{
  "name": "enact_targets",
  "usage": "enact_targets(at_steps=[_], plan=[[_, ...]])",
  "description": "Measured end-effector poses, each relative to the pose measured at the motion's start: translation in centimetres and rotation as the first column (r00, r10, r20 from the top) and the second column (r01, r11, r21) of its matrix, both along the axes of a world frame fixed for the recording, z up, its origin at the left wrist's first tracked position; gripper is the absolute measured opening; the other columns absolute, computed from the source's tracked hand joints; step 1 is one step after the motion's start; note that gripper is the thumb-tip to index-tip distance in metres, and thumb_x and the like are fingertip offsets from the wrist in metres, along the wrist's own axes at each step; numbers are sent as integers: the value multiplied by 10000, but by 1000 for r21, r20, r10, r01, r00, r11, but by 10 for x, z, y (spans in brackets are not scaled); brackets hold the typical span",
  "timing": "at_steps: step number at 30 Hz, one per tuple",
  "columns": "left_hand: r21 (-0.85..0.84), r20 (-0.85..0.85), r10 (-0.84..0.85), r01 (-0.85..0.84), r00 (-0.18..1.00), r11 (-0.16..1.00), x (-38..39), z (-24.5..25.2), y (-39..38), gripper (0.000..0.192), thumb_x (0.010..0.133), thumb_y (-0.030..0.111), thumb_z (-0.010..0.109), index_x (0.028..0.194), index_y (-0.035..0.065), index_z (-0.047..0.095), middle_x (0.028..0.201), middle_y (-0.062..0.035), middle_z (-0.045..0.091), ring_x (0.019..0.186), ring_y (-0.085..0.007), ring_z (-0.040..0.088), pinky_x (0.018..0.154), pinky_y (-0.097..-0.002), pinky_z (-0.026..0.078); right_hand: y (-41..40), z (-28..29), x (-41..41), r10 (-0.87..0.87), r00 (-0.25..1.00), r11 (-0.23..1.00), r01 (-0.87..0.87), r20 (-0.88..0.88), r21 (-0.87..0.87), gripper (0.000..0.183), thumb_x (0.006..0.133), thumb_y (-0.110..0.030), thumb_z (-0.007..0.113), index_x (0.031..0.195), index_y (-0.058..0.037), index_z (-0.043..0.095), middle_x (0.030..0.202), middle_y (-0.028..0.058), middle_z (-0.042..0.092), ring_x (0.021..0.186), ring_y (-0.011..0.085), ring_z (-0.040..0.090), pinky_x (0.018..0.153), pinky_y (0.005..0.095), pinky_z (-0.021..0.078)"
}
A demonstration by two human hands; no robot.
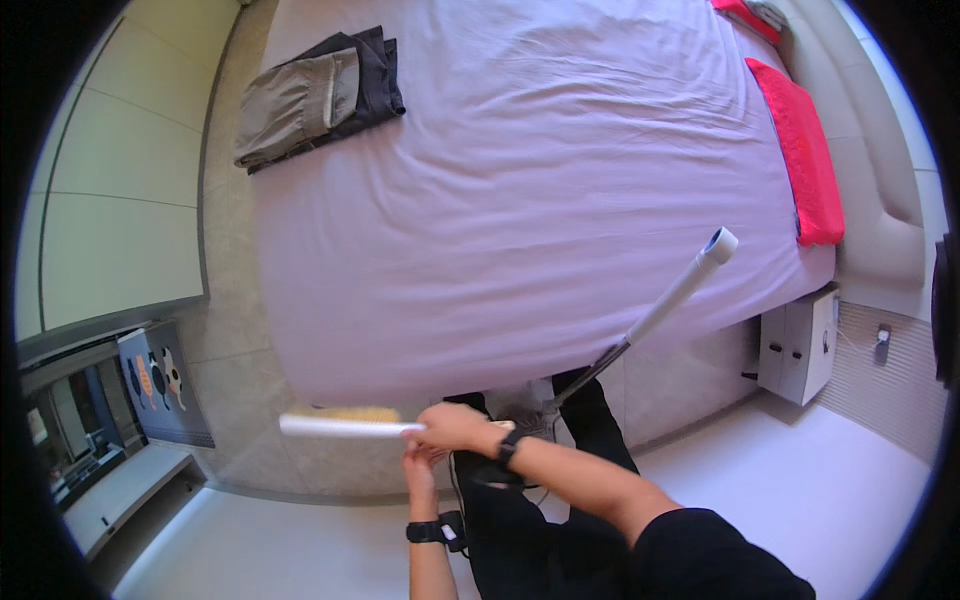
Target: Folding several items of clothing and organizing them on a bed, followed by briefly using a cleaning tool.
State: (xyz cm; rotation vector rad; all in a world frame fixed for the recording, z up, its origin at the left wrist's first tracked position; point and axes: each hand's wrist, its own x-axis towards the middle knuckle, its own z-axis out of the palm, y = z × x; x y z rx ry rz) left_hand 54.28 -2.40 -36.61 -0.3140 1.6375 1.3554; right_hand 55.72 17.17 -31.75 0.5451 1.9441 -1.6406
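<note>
Near the lower middle, a bed brush with a white handle and yellowish bristles (352, 426) points left, level with the bed's near edge. My right hand (459, 426) is closed on its right end. Just below, my left hand (426, 457) is raised against the same end, partly covered by the right; its fingers are too hidden to read. A grey and white tube (667, 304) with a round open end leans up from between my legs over the bed edge. The bed bears a lilac sheet (525, 225).
Folded grey and dark clothes (315, 105) lie on the bed's upper left. A red pillow (802, 157) rests by the headboard. A white nightstand (799, 349) stands at the right, and a low shelf (135, 491) at the lower left. Dark cables hang by my legs.
</note>
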Motion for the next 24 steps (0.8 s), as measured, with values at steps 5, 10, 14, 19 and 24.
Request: enact_targets(at_steps=[5, 10, 14, 19, 24], plan=[[77, -12, -268, 268, 963, 960, 31, 25, 62, 259, 958, 187, 428, 1117, 6, 523, 956, -113, 649, 825, -185, 639, 730, -277, 496, 65, -10, 106, -920, 377, 373, 926, 112, -49, 524, 954, -474, 407, 607, -85, 464, 496, -13, 420, 398, 121, 441, 372, 281, 333], [81, -203, -340, 362, 918, 929, 36, 24, 89, 222, 948, 137, 454, 1113, 8, 530, 933, -92, 641, 785, -150, 609, 731, -267, 486, -2, -67, 151, -544, 839, 756, 486, 8, 439, 388, 918, -347, 513, 777, -7, 634, 623, 164, 608, 596, 322, 609, 523, 395, 465], [-44, -236, -165, 159, 958, 986, 5, 61, 70, 180, 909, 81, 464, 1043, -2, 550, 887, -91, 614, 808, -169, 604, 758, -290, 501, -84, -65, 147, -67, 950, 998, 58, 306, 39, 599, 866, -578, 463, 915, -21, 680, 851, 217, 661, 848, 377, 638, 747, 445, 498], [-96, -350, -274, 257, 896, 962, -27, 114, 38, 132, 920, 67, 453, 1009, 4, 528, 882, -68, 570, 808, -148, 586, 742, -283, 511, -43, 2, 158, 21, 960, 1000, -25, 280, 10, 657, 858, -614, 453, 957, 1, 663, 926, 204, 661, 881, 371, 632, 780, 435, 491], [-148, -422, -419, 395, 804, 907, -21, 155, 45, 176, 923, 96, 477, 1068, 0, 503, 914, -91, 590, 816, -155, 589, 688, -277, 501, 56, 70, 191, -169, 980, 984, 173, 104, -38, 649, 869, -589, 469, 921, 31, 650, 850, 228, 647, 813, 374, 615, 738, 437, 465]])
